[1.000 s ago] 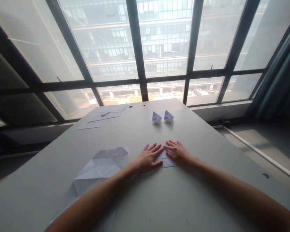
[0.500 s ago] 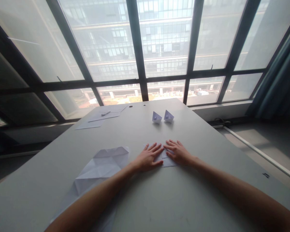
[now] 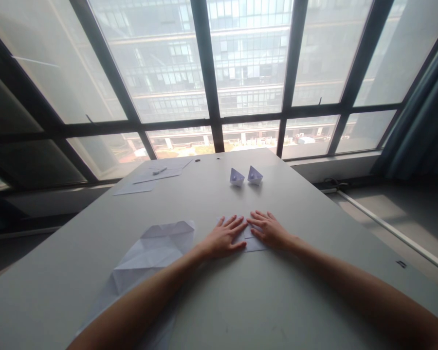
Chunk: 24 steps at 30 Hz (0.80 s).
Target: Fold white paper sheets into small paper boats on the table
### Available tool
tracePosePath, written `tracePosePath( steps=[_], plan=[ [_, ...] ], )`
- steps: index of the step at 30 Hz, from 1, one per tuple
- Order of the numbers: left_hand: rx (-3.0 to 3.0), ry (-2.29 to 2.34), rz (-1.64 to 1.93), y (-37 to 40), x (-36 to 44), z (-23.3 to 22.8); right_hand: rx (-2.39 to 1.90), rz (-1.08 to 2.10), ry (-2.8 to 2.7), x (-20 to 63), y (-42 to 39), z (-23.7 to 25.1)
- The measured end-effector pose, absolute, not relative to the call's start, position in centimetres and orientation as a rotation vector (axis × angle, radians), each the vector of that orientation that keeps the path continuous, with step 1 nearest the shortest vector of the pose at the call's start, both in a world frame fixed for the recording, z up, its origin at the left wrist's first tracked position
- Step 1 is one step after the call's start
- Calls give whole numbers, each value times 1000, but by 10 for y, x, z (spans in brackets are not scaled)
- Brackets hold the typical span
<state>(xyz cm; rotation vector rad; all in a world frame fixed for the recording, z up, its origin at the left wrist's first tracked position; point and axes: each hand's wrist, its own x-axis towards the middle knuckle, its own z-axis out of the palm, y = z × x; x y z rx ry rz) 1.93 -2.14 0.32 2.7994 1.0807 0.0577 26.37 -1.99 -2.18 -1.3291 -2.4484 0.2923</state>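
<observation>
A small folded sheet of white paper (image 3: 254,244) lies flat on the table, largely covered by both hands. My left hand (image 3: 226,238) rests palm down over its left part, fingers spread. Across its right part lies my right hand (image 3: 269,229), also open and flat, the fingertips of the two hands nearly meeting. Beyond them stand two folded paper pieces with pointed tops, one on the left (image 3: 237,178) and one on the right (image 3: 255,176). A larger creased white sheet (image 3: 149,250) lies left of the hands, partly hidden under my left forearm.
Flat paper sheets (image 3: 136,187) lie at the table's far left, with a small pen-like white object (image 3: 159,171) on top. The white table (image 3: 314,301) reaches toward a framed window (image 3: 248,58). A blue curtain (image 3: 419,107) hangs at the right.
</observation>
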Motion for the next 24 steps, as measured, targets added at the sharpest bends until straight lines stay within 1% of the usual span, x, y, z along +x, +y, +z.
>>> tracePosePath(
  steps=[24],
  plan=[
    [2801,1061,98,-20,19,-1,-1327,282,-2442,264,-19,-23]
  ],
)
